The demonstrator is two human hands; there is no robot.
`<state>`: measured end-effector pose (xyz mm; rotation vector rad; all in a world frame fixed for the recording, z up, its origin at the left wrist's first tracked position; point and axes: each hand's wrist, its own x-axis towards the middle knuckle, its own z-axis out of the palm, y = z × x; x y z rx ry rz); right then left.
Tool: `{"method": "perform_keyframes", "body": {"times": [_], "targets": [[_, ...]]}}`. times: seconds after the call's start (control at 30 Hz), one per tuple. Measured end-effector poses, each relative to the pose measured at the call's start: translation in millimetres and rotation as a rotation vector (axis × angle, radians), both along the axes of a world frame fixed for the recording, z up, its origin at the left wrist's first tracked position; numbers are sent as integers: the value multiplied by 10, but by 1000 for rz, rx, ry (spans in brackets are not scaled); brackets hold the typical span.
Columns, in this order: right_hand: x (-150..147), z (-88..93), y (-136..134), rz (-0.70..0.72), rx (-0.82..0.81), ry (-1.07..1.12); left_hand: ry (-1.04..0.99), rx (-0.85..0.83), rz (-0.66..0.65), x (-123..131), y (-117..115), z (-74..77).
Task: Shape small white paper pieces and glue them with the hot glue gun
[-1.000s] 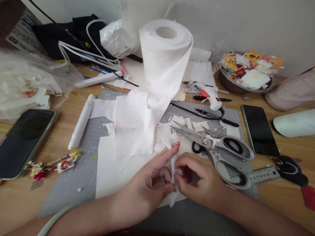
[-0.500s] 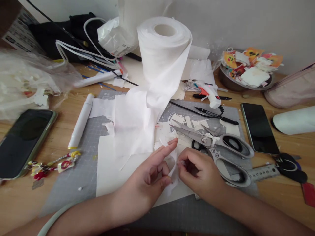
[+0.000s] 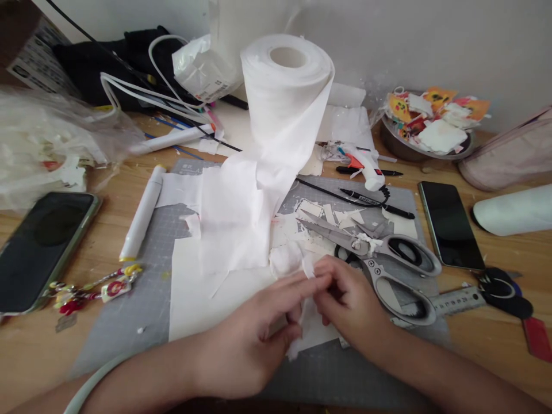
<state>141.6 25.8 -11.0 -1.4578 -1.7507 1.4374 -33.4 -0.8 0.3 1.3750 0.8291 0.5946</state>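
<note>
A thin white strip point(image 3: 308, 267), tissue or cloth, is pinched by my right hand point(image 3: 349, 305), whose fingers are curled together. My left hand point(image 3: 254, 333) meets it, fingertips against the right fingers, thumb and fingers closing on the strip's lower part point(image 3: 294, 348). Just beyond the hands lies a wad of white padding point(image 3: 287, 259) on white paper point(image 3: 194, 299). A large white roll point(image 3: 287, 98) stands at the back, its loose sheet point(image 3: 233, 218) trailing forward. Big grey scissors point(image 3: 388, 253) rest to the right of my right hand.
A phone point(image 3: 45, 247) and a beaded charm point(image 3: 103, 287) lie left, near a white marker point(image 3: 142, 213). On the right are another phone point(image 3: 451, 224), a steel ruler point(image 3: 457, 302) and a glue gun point(image 3: 366, 169). A metal bowl point(image 3: 425, 146) of small items stands behind, with paper scraps point(image 3: 328, 214) nearer.
My left fingers have come down and inward to meet the right hand. The right hand has shifted slightly, and the strip now hangs between both. The white wad has come into view.
</note>
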Motion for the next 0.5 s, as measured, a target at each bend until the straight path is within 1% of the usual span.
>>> {"method": "perform_keyframes", "body": {"times": [0.07, 0.1, 0.13, 0.17, 0.2, 0.23, 0.3, 0.37, 0.43, 0.5], "targets": [[18, -31, 15, -52, -90, 46, -24, 95, -173, 3, -10, 43], [28, -45, 21, -59, -109, 55, -48, 131, -240, 5, -10, 63], [37, -55, 25, -45, -106, 60, -66, 165, -269, 8, -7, 79], [46, -60, 28, -10, -88, 66, -62, 188, -266, 9, 0, 90], [53, -58, 30, 36, -66, 79, -41, 198, -233, 9, 9, 96], [59, -50, 32, 69, -42, 94, -12, 204, -172, 7, 19, 97], [65, -24, 36, 107, -22, 109, 21, 178, -7, 0, 32, 86], [65, 6, 42, 110, -26, 104, 20, 119, 145, -8, 35, 66], [62, 26, 45, 114, -40, 92, 23, 74, 221, -12, 32, 49], [61, 29, 45, 112, -59, 100, 51, 71, 238, -10, 31, 38]]}}
